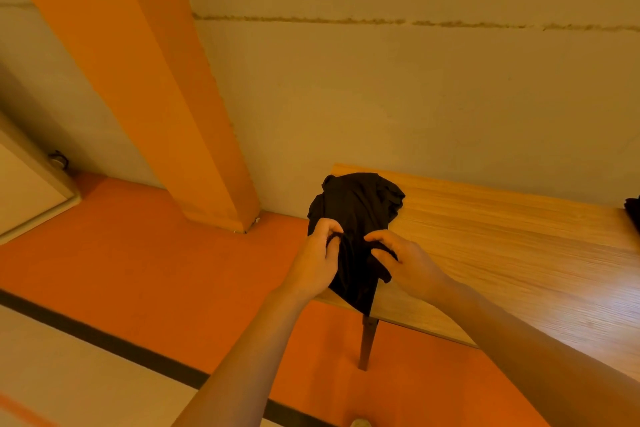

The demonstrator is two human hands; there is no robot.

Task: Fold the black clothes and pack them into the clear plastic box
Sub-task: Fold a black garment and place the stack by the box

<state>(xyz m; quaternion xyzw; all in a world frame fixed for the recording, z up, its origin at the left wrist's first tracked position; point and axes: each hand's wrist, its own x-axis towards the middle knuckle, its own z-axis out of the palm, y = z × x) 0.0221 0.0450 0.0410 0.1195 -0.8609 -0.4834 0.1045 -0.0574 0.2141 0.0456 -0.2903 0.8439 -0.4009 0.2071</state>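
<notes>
Two hands are shown at the left corner of the wooden table (519, 246). A bunched black garment (356, 211) is held partly on the tabletop, w/ its lower end hanging over the edge beside the table leg (367, 343). Fingers of the left hand (313, 263) are curled round a fold of cloth; those of the right hand (403, 262) are clamped on another fold, approx. level. Step judged: opening out prior to folding. Next move calls for spreading flat on the tabletop. Clear plastic box: not visible. More dark cloth (633, 213) is seen at far right.
</notes>
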